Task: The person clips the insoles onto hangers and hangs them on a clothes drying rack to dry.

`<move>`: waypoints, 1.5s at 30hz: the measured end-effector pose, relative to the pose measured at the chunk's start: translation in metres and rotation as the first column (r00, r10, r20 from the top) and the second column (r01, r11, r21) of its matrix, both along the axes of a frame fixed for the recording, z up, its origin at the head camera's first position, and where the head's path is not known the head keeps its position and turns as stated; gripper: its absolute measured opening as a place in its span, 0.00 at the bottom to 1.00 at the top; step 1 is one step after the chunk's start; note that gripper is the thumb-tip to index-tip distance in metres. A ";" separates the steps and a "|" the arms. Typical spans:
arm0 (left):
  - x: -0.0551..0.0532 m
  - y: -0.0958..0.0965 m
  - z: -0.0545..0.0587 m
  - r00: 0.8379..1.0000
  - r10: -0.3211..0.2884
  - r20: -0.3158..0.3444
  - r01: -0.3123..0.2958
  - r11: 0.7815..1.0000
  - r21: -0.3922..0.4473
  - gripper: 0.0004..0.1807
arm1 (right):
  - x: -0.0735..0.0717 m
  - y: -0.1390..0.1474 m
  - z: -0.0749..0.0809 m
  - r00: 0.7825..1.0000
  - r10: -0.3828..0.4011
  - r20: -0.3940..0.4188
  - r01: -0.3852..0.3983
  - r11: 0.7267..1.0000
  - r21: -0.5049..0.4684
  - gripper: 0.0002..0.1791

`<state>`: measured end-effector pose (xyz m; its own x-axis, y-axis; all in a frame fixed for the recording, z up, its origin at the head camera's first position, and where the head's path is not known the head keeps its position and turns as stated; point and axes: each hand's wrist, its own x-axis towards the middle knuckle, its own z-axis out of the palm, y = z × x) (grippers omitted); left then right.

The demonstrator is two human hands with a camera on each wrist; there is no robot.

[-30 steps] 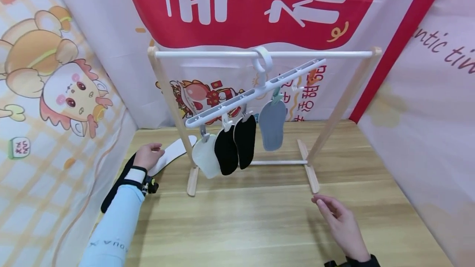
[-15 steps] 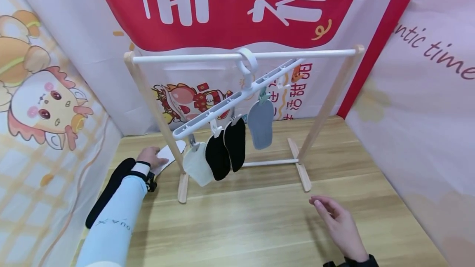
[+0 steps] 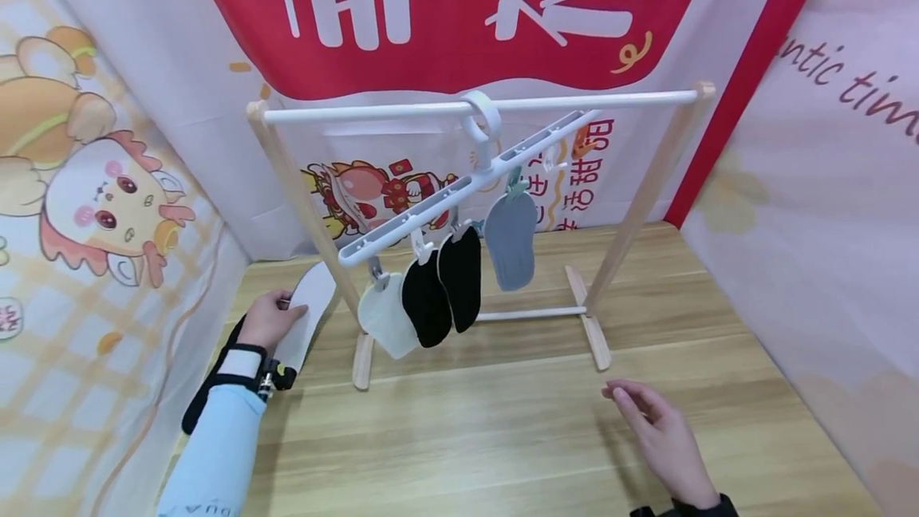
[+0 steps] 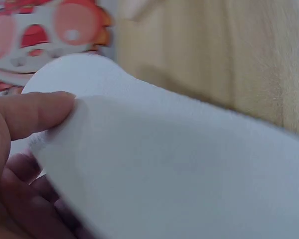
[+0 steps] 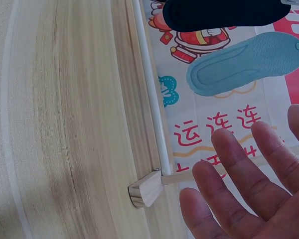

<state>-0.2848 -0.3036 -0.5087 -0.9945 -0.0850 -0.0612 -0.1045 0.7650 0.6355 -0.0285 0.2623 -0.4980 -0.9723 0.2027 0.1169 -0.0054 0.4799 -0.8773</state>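
Note:
At the left of the table my left hand [image 3: 266, 321] pinches a white insole [image 3: 309, 313]. In the left wrist view, the thumb lies over the insole [image 4: 154, 154] and the other fingers are beneath it. My right hand [image 3: 660, 437] is held near the front right of the rack, fingers loosely bent and holding nothing. From a white clip hanger [image 3: 448, 199] hang a pale insole [image 3: 388, 317], two black insoles [image 3: 427, 305] and a blue-grey insole [image 3: 511, 242]. The right wrist view shows the blue-grey insole [image 5: 244, 62] beyond the spread fingers.
The hanger hooks over the white bar [image 3: 373, 111] of a wooden rack, whose right foot [image 3: 589, 321] stands near my right hand. Another black insole [image 3: 197, 405] lies partly under my left forearm. Printed cloth walls enclose the table [image 3: 445, 437].
My left hand has taken hold of the white insole and drawn it slightly toward me, its near end now beside the wrist. The right hand has stayed nearly still. The head view has shifted.

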 end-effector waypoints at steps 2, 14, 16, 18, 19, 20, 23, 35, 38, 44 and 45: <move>0.016 0.000 0.011 0.997 0.064 -0.032 -0.063 0.998 0.032 0.25 | -0.001 -0.001 0.000 1.000 0.004 -0.001 -0.004 1.000 0.000 0.13; 0.115 0.011 0.056 0.908 0.389 -0.158 -0.308 0.872 0.380 0.20 | -0.004 -0.006 0.001 0.999 0.026 -0.024 -0.026 1.000 -0.015 0.13; 0.128 0.015 0.055 0.899 0.413 -0.147 -0.325 0.853 0.409 0.21 | -0.004 -0.007 0.001 1.000 0.025 -0.019 -0.026 1.000 -0.013 0.13; 0.141 0.021 0.053 0.894 0.427 -0.139 -0.337 0.842 0.420 0.23 | -0.004 -0.007 0.001 1.000 0.024 -0.015 -0.024 1.000 -0.009 0.13; 0.147 0.024 0.052 0.893 0.432 -0.128 -0.346 0.839 0.419 0.23 | -0.005 -0.008 0.001 1.000 0.026 -0.017 -0.026 1.000 -0.010 0.13; 0.154 0.026 0.051 0.892 0.435 -0.125 -0.348 0.836 0.425 0.24 | -0.005 -0.008 0.001 0.999 0.030 -0.021 -0.030 0.999 -0.012 0.13; 0.172 0.036 0.048 0.884 0.448 -0.134 -0.346 0.819 0.458 0.22 | -0.005 -0.011 0.001 0.998 0.044 -0.040 -0.045 0.999 -0.020 0.12; 0.202 0.077 0.049 0.930 0.290 -0.225 -0.117 0.815 0.567 0.15 | -0.005 -0.014 0.002 0.997 0.064 -0.034 -0.065 0.997 -0.038 0.12; 0.205 0.088 0.055 0.936 0.223 -0.273 -0.041 0.838 0.544 0.13 | -0.005 -0.014 0.004 0.997 0.068 -0.029 -0.069 0.997 -0.041 0.13; 0.209 0.112 0.062 0.937 0.100 -0.336 0.097 0.847 0.522 0.11 | -0.004 -0.013 0.010 0.998 0.067 -0.021 -0.068 0.997 -0.020 0.14; 0.209 0.117 0.060 0.938 0.080 -0.336 0.115 0.844 0.523 0.11 | -0.005 -0.012 0.010 0.997 0.068 -0.022 -0.068 0.998 -0.014 0.14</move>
<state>-0.0761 -0.1867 -0.4484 -0.9629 -0.1192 0.2421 0.1974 0.3006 0.9331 -0.0339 0.2501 -0.4876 -0.9811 0.1383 0.1354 -0.0565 0.4647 -0.8837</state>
